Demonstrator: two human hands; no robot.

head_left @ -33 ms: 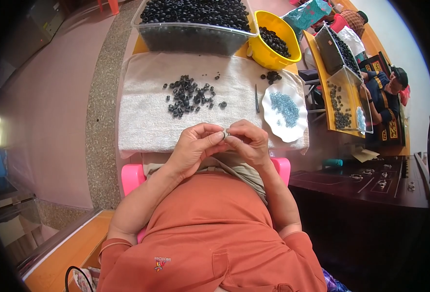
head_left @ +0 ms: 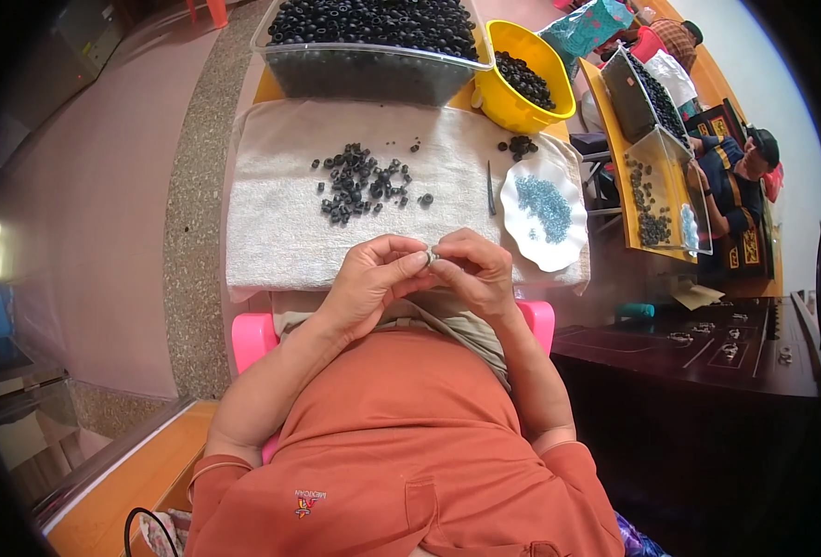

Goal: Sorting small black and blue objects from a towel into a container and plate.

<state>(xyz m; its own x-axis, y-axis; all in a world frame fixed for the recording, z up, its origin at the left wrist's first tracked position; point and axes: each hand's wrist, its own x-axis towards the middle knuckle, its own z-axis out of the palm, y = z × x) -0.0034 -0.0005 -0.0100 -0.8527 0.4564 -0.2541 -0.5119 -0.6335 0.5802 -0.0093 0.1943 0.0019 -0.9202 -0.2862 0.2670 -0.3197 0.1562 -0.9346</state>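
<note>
My left hand [head_left: 380, 276] and my right hand [head_left: 477, 272] meet over the near edge of the white towel [head_left: 271, 241]. Between the fingertips of both is a small dark ring-like piece [head_left: 430, 259], partly covered by the fingers, with a pale spot on it. Beyond my hands lies a loose heap of small black ring-like pieces [head_left: 350, 186]. A white scalloped plate [head_left: 570, 249] to the right carries clear bluish bits [head_left: 545, 209]. Left of that plate lies a pair of dark tweezers [head_left: 491, 188]. More black pieces [head_left: 520, 147] sit at the towel's far right.
A large clear bin [head_left: 364, 74] full of black pieces stands at the back, beside a yellow basket [head_left: 512, 110] holding more. To the right, a person [head_left: 744, 186] sits at another table with similar bins. A dark cabinet-like surface [head_left: 633, 343] is at the near right.
</note>
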